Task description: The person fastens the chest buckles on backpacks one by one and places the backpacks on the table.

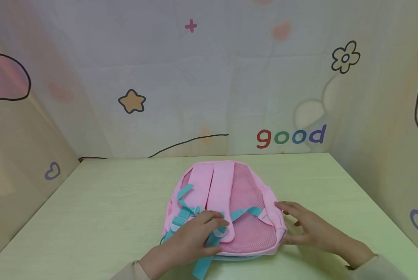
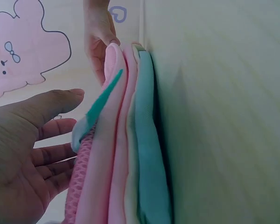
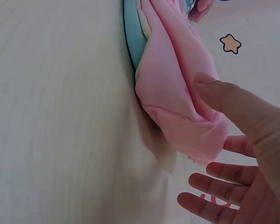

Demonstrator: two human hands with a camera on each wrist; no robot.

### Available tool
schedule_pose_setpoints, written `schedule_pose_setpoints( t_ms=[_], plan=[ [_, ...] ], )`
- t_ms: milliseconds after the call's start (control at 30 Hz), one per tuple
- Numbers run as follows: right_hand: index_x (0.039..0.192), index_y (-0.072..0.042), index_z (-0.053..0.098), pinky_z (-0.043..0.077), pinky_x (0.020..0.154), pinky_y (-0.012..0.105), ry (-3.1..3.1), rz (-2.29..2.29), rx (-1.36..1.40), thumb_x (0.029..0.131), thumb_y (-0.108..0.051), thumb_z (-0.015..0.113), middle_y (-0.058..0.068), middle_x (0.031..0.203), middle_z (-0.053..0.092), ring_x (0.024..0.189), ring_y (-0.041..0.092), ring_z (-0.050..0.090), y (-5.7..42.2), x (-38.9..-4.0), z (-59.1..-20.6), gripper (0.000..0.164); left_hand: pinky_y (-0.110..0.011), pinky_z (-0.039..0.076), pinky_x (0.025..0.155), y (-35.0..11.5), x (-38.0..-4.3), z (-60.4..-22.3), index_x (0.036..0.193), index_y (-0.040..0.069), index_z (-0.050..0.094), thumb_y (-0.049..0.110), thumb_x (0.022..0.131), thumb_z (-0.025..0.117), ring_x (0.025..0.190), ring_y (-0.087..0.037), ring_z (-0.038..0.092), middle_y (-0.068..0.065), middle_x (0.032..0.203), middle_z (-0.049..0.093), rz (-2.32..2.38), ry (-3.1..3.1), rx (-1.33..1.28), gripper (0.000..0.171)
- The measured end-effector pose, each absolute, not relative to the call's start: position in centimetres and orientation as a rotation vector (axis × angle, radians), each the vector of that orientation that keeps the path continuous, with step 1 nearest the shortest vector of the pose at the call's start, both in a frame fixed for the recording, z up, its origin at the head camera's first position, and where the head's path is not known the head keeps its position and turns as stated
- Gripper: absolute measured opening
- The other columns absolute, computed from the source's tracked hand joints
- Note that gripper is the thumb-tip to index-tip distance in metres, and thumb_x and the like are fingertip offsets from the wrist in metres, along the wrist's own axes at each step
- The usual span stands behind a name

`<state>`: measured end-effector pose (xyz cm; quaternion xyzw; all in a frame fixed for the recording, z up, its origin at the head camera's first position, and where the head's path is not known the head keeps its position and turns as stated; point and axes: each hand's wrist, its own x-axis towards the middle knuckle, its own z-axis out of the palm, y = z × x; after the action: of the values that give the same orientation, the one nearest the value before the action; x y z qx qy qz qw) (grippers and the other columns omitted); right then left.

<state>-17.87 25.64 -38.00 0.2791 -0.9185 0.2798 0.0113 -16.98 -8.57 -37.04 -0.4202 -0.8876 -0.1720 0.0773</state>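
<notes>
A pink backpack lies flat, its mesh back panel and two padded shoulder straps facing up. Teal webbing and buckles lie across its lower left part. Over these strap ends hovers my left hand, fingers relaxed; the left wrist view shows this hand with thumb and fingers spread beside the mesh. At the bag's right edge is my right hand, its thumb and forefinger apart at the pink side. In the right wrist view the thumb reaches the pink fabric and the other fingers extend loosely.
The backpack rests on a pale wooden table. Printed cloth walls with a star, a flower and the word "good" stand behind and on both sides. A teal layer forms the bag's underside against the table.
</notes>
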Motion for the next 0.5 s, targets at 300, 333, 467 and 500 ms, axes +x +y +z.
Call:
schedule_pose_setpoints(
  t_ms=[300, 333, 467, 500],
  plan=[
    [0.139, -0.007, 0.047, 0.057, 0.078, 0.031, -2.775, 0.751, 0.864, 0.076, -0.039, 0.08, 0.018, 0.14, 0.048, 0.113, 0.032, 0.054, 26.0, -18.1, -36.5, 0.078, -0.016, 0.051, 0.083, -9.2, -17.2, -36.2, 0.122, 0.013, 0.059, 0.021, 0.079, 0.078, 0.115, -0.019, 0.056, -0.007, 0.126, 0.056, -0.585, -2.476, -1.279, 0.048],
    [0.138, -0.007, 0.048, 0.057, 0.079, 0.031, -2.757, 0.736, 0.861, 0.076, -0.038, 0.08, 0.018, 0.139, 0.049, 0.112, 0.031, 0.055, 25.9, -18.1, -36.4, 0.077, -0.016, 0.051, 0.082, -9.3, -17.3, -36.1, 0.122, 0.013, 0.059, 0.02, 0.078, 0.079, 0.114, -0.019, 0.056, -0.007, 0.126, 0.056, -0.594, -2.461, -1.271, 0.048],
    [0.135, -0.007, 0.051, 0.057, 0.08, 0.032, -2.695, 0.702, 0.86, 0.077, -0.032, 0.08, 0.015, 0.135, 0.054, 0.111, 0.029, 0.057, 25.2, -18.3, -35.8, 0.07, -0.023, 0.053, 0.089, -9.7, -17.6, -35.5, 0.122, 0.013, 0.06, 0.023, 0.078, 0.08, 0.115, -0.018, 0.057, -0.006, 0.126, 0.057, -0.586, -2.445, -1.22, 0.05],
    [0.134, -0.006, 0.052, 0.057, 0.081, 0.033, -2.69, 0.703, 0.854, 0.078, -0.032, 0.079, 0.014, 0.134, 0.054, 0.112, 0.03, 0.057, 25.0, -18.3, -35.6, 0.068, -0.025, 0.053, 0.09, -9.8, -17.8, -35.4, 0.122, 0.013, 0.06, 0.024, 0.078, 0.08, 0.116, -0.019, 0.057, -0.006, 0.126, 0.057, -0.579, -2.447, -1.203, 0.049]
  ],
)
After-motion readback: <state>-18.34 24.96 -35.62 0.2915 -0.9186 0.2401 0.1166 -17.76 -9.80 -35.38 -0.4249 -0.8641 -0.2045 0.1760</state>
